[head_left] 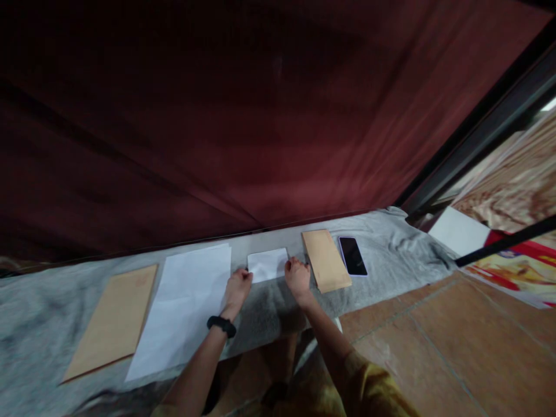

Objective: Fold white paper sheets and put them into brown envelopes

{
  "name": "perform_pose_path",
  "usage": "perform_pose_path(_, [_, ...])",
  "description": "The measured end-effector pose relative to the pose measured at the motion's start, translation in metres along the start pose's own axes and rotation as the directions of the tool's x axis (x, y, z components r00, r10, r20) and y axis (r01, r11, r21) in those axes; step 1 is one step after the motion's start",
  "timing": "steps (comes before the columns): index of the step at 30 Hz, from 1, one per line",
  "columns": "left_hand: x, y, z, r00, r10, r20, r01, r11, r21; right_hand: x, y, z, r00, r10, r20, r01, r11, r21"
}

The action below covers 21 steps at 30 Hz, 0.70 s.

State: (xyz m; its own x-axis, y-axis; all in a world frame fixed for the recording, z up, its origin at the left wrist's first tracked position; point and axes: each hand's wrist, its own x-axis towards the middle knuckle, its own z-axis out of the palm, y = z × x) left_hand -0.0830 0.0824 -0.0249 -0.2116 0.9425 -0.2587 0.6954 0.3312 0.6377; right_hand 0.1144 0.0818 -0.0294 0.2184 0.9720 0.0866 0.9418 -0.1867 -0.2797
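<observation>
A folded white sheet of paper lies in front of me on the grey cloth. My left hand pinches its left edge, and a black band circles that wrist. At the opposite edge, my right hand has its fingers closed on the paper. Left of my left hand spreads a stack of larger white sheets. Just right of my right hand rests a brown envelope. The fingertips of both hands are small and partly hidden.
A bigger brown envelope sits at the far left. Beyond the narrow envelope lies a phone with a dark screen. Grey cloth covers the narrow surface. A dark red curtain hangs behind it, and a white box stands at right.
</observation>
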Motion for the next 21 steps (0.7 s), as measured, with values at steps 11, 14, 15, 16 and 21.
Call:
perform_pose_path(11, [0.010, -0.001, 0.001, 0.996, -0.081, 0.025, 0.080, 0.996, 0.051, 0.000, 0.000, 0.011, 0.996, -0.078, -0.053, 0.073, 0.993, -0.090])
perform_pose_path(14, [0.012, -0.001, 0.001, 0.996, -0.086, 0.035, 0.084, 0.995, 0.059, 0.001, 0.000, 0.010, 0.996, -0.090, -0.025, 0.087, 0.991, -0.100])
perform_pose_path(15, [0.012, -0.001, 0.001, 0.996, -0.083, 0.037, 0.080, 0.995, 0.061, 0.002, -0.001, 0.010, 0.996, -0.092, -0.016, 0.090, 0.991, -0.100])
perform_pose_path(16, [0.011, -0.001, 0.000, 0.996, -0.079, 0.038, 0.076, 0.995, 0.063, 0.002, -0.001, 0.010, 0.996, -0.092, -0.009, 0.091, 0.991, -0.097])
perform_pose_path(21, [0.006, 0.004, -0.002, 0.998, -0.065, 0.017, 0.063, 0.994, 0.091, 0.001, -0.001, 0.009, 0.995, -0.097, -0.012, 0.096, 0.992, -0.077])
